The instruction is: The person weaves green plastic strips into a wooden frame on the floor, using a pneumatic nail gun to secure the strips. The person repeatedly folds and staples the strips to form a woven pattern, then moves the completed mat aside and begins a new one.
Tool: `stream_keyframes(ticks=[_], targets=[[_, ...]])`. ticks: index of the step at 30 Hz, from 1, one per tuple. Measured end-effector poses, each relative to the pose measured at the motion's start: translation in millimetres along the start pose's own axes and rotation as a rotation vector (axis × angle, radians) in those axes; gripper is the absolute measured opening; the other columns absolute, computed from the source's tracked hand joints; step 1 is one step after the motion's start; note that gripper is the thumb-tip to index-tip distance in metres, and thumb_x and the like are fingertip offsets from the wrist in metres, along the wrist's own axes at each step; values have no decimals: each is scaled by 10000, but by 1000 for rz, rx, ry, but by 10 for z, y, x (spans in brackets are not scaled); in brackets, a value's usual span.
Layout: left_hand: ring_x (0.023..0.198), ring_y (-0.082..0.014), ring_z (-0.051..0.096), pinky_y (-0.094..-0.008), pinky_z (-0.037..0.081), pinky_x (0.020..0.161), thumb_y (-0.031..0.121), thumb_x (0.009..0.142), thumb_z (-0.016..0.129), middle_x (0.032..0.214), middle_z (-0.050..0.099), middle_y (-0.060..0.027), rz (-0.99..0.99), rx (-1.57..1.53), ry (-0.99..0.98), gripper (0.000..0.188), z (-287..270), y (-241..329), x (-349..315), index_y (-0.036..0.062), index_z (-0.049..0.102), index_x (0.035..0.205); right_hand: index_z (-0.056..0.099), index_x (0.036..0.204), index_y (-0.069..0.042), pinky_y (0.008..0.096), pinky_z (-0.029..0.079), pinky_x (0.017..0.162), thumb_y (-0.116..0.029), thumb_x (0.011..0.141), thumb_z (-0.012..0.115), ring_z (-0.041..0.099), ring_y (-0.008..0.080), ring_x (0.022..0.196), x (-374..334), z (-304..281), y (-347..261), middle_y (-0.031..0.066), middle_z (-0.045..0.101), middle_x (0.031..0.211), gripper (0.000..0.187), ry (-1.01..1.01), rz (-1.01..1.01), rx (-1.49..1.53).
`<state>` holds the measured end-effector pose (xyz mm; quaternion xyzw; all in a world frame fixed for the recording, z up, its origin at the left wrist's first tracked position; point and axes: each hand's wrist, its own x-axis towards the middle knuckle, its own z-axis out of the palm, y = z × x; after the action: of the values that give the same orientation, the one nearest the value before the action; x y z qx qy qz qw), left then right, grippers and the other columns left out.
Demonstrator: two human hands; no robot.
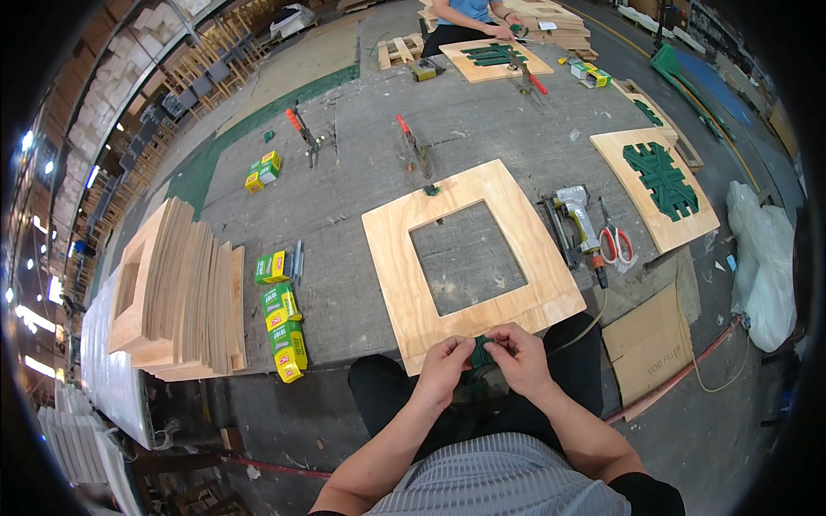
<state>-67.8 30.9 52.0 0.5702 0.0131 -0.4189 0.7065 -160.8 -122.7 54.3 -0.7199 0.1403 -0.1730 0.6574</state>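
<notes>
A square plywood frame (391,249) with a large square opening lies flat on the table in front of me. At its near edge my left hand (445,370) and my right hand (520,357) pinch a dark green webbing strap (479,354) between them, with the fingers of both closed on it. The strap's lower part is blurred against my lap. A small piece of green webbing (431,190) sits at the frame's far edge. To the right of the frame lie a staple gun (578,211) with an air hose and red-handled scissors (616,244).
At the left stand a stack of plywood frames (185,284) and several green-yellow boxes (286,344). Red-handled clamps (413,150) are fixed farther back. A panel with woven green webbing (661,181) lies at the right edge. Across the table another person (469,17) works.
</notes>
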Motion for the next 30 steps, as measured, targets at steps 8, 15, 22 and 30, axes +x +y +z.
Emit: stream_keyframes(ticks=[8,15,22,30], targets=[[806,-64,582,-244,465,757,224,1065,649,880,665,25,1,-56,23,197,29,-1,-4,56,715,987,710,1098,13,277,565,751,-4,942,726,707,123,842,-7,-9,23,97,753,949,157,2,7,-7],[827,-68,602,-244,485,768,154,1041,677,907,676,19,74,31,55,118,53,2,-28,43,707,1021,726,1072,8,298,569,735,-4,928,734,734,184,830,0,-10,-66,124,748,941,145,37,-74,-132],[913,-107,672,-263,525,818,33,965,739,954,724,-37,386,242,165,124,171,-24,-117,-4,697,1076,725,1026,-11,364,557,696,5,898,731,716,306,814,87,-19,-164,139,704,916,129,41,-242,-376],[905,-342,677,-429,543,801,48,888,772,952,684,-133,946,883,279,180,97,211,-141,59,721,1060,721,988,-27,367,543,702,-38,902,756,667,284,818,203,11,-319,113,625,944,93,-9,-246,-440]])
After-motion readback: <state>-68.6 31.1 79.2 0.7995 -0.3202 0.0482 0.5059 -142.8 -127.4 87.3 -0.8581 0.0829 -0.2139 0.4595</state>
